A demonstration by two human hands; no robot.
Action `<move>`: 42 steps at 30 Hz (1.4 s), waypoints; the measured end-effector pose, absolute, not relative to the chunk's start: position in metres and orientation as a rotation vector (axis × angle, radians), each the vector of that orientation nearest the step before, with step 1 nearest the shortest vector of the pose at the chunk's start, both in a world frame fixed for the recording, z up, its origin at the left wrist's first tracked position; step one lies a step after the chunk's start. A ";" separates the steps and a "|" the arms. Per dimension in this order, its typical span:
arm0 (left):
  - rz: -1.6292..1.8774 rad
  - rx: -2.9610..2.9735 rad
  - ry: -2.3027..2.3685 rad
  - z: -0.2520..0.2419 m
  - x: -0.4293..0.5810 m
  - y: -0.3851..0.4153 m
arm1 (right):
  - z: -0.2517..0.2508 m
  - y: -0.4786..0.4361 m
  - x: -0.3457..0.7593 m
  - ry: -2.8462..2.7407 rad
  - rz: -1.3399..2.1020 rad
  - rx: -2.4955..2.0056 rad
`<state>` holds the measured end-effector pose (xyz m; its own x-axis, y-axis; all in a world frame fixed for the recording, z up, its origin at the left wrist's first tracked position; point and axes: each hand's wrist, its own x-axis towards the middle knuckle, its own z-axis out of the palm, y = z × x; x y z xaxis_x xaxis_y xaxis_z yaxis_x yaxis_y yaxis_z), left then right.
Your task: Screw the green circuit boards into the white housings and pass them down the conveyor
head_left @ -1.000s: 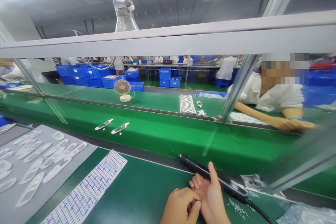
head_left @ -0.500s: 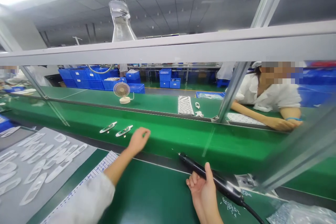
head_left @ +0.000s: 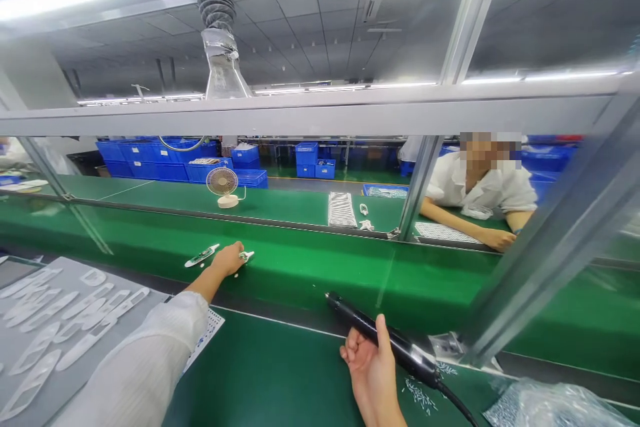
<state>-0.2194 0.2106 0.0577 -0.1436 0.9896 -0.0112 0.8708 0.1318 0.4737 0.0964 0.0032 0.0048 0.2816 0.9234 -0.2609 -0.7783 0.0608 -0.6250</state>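
Observation:
My left hand (head_left: 229,260) reaches over the green belt with its fingers closed around a slim white plastic casing (head_left: 247,256). Only the casing's right tip shows past my fingers. Just left of it lies another white casing (head_left: 203,255) with a green circuit board in it. My right hand (head_left: 367,360) is palm up, thumb raised, gripping a black electric screwdriver (head_left: 370,327) whose bit points up and left over the belt's near edge. Small screws (head_left: 420,395) lie scattered on the green bench to the right of that hand.
Several white plastic shells (head_left: 85,320) lie on a grey mat at left, near a white perforated sheet (head_left: 207,333). A slanted metal post (head_left: 525,253) and a plastic bag (head_left: 555,407) stand right. Beyond the belt are a small fan (head_left: 222,183) and a co-worker (head_left: 480,187).
My left hand has moved left and down onto the right-hand casing, which it now mostly covers. The right hand still holds the screwdriver. The view has shifted slightly.

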 end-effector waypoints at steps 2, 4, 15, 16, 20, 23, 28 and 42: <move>0.645 1.767 2.016 0.062 -0.205 0.207 | 0.009 0.000 0.098 -0.349 1.276 -0.732; 0.777 1.694 1.929 0.061 -0.184 0.196 | 0.014 0.000 0.102 -0.438 1.178 -0.742; 1.036 1.505 1.335 -0.012 -0.038 0.018 | 0.076 0.010 0.149 -0.320 0.126 -0.904; 1.023 1.617 1.328 -0.012 -0.036 0.011 | 0.080 0.007 0.150 -0.354 0.090 -0.896; 0.851 2.100 1.382 -0.008 -0.039 0.006 | 0.089 0.001 0.144 -0.519 0.177 -0.926; 0.757 2.273 1.371 -0.006 -0.041 0.008 | 0.089 0.000 0.132 -0.610 0.391 -0.972; 0.774 2.333 1.130 -0.008 -0.040 0.007 | 0.084 0.000 0.110 -0.743 0.515 -1.053; 0.696 2.352 1.067 -0.006 -0.042 0.008 | 0.071 0.004 0.104 -0.782 0.526 -1.105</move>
<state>-0.0417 0.0082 -0.0063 0.5704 0.7813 0.2536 0.5471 -0.5917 0.5921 0.1040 0.0035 0.0709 0.6287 0.7209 0.2915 0.0016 0.3736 -0.9276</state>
